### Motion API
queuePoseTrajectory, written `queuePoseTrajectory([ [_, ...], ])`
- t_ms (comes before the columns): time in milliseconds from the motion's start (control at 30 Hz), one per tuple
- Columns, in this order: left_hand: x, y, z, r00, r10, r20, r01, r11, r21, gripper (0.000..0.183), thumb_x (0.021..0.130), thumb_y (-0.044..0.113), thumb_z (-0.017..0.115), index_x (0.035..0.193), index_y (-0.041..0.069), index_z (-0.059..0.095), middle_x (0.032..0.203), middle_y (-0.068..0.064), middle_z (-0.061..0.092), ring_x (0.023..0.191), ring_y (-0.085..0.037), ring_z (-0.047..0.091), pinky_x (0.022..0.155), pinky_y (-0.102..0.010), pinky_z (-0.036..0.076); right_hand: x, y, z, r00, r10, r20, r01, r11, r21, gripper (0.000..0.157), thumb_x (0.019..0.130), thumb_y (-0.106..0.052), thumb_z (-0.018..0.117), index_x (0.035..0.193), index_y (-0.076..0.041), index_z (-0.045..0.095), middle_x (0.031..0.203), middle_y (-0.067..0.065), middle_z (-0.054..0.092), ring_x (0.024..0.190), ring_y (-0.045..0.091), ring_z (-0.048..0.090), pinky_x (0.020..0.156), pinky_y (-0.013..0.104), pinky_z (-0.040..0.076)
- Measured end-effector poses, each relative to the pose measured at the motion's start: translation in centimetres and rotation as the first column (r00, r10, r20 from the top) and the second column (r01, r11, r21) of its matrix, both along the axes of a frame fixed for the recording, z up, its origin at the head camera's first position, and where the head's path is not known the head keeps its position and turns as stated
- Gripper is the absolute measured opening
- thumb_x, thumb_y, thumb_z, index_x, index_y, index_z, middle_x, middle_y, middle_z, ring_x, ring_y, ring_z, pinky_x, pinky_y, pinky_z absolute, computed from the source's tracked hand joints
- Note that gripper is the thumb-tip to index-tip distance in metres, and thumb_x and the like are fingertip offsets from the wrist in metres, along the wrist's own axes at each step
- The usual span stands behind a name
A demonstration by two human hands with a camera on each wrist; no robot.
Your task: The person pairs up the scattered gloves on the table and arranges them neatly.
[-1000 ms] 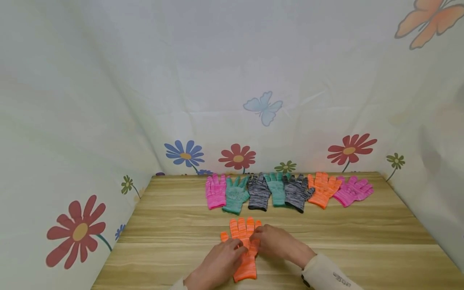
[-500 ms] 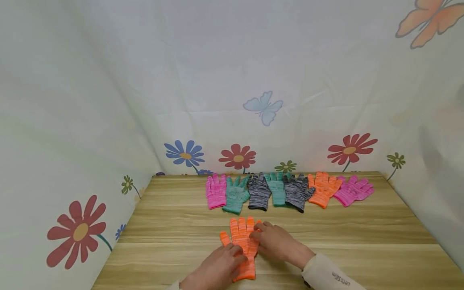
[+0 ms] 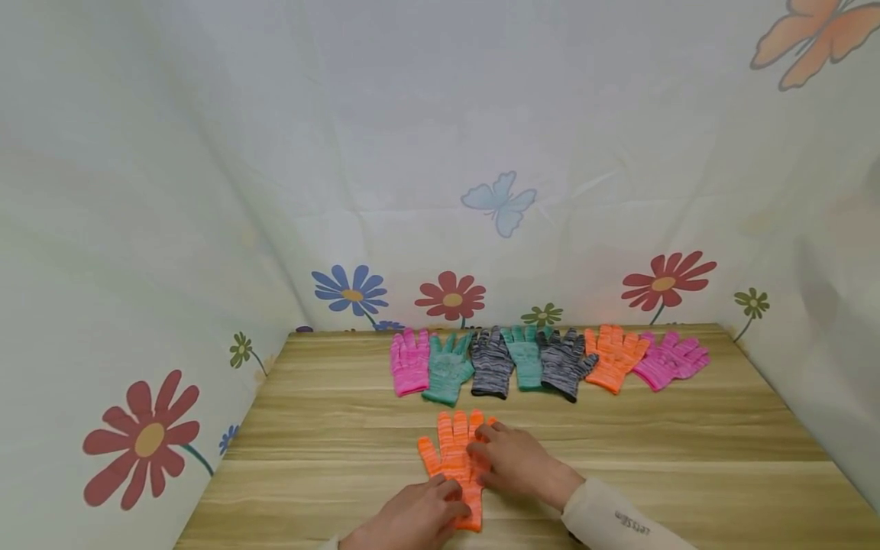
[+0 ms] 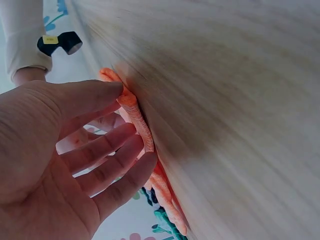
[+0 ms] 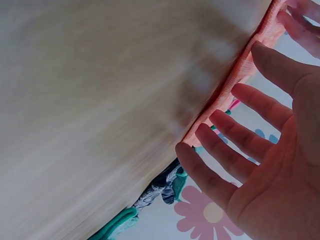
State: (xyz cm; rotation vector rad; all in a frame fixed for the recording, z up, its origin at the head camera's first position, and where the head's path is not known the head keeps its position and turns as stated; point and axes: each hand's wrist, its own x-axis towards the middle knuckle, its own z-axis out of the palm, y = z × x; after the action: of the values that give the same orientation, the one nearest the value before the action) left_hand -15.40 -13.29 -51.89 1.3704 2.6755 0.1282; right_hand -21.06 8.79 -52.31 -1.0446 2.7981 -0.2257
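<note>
An orange knitted glove (image 3: 454, 441) lies flat on the table in front of the person, its fingers pointing away. My left hand (image 3: 415, 513) rests its fingertips on the glove near the cuff; in the left wrist view the fingers of the left hand (image 4: 80, 150) are spread and only slightly bent. On the other side, my right hand (image 3: 516, 458) touches the glove's right edge. Its fingers look nearly straight in the right wrist view, where the right hand (image 5: 270, 155) is beside the thin orange glove edge (image 5: 240, 70). Part of the glove's right side is hidden under the right hand.
Along the table's back edge lies a row of gloves: pink (image 3: 409, 365), green (image 3: 448, 370), grey (image 3: 491, 365), another green (image 3: 527, 363), another grey (image 3: 564, 368), orange (image 3: 613, 359) and pink (image 3: 670, 359). Some overlap. Flower-printed cloth (image 3: 385, 153) stands behind the wooden table (image 3: 309, 435).
The near orange glove's thumb has spread out flat to the left. My left hand has slid down toward the cuff; the right has shifted slightly left. The back row has stayed put.
</note>
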Motion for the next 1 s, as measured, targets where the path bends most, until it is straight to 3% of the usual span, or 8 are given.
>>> queuePoseTrajectory([
  [300,0.4,-0.2,-0.2,0.997,-0.031,-0.070,0.031,0.999,0.007,0.015,0.093,0.029,0.067,0.107,0.030,0.072,0.100,0.012,0.060,0.087,-0.002,0.052,0.068,-0.016,0.046,0.2,0.0,0.1,1.000,-0.021,-0.006,0.021,1.000,0.007,0.041,0.091,-0.044,0.066,0.130,-0.030,0.062,0.134,0.003,0.057,0.126,0.031,0.053,0.089,0.053,0.052],
  [633,0.6,0.0,0.0,1.000,-0.014,-0.028,0.014,1.000,-0.005,0.017,0.093,0.030,0.066,0.109,0.029,0.071,0.101,0.012,0.060,0.085,-0.001,0.050,0.068,-0.015,0.045,0.2,0.4,0.1,1.000,-0.019,0.008,0.019,1.000,-0.025,0.039,0.092,-0.040,0.066,0.128,-0.026,0.063,0.133,0.005,0.058,0.124,0.032,0.055,0.085,0.048,0.055],
  [833,0.2,-0.3,0.1,0.998,0.033,-0.047,-0.031,0.998,0.047,0.022,0.092,0.031,0.067,0.113,0.027,0.068,0.107,0.010,0.062,0.091,-0.004,0.058,0.071,-0.020,0.050,0.3,0.8,0.2,0.999,-0.031,-0.030,0.030,0.999,-0.030,0.039,0.091,-0.038,0.067,0.128,-0.025,0.062,0.130,0.004,0.059,0.115,0.028,0.058,0.080,0.043,0.055],
  [1000,-0.6,-0.5,0.5,0.988,0.131,-0.084,-0.125,0.989,0.073,0.021,0.094,0.031,0.065,0.114,0.027,0.069,0.112,0.008,0.063,0.098,-0.010,0.062,0.076,-0.027,0.054,0.6,1.3,1.1,0.997,-0.059,-0.049,0.056,0.996,-0.064,0.039,0.090,-0.034,0.069,0.127,-0.022,0.063,0.130,0.005,0.059,0.113,0.026,0.058,0.076,0.043,0.056],
])
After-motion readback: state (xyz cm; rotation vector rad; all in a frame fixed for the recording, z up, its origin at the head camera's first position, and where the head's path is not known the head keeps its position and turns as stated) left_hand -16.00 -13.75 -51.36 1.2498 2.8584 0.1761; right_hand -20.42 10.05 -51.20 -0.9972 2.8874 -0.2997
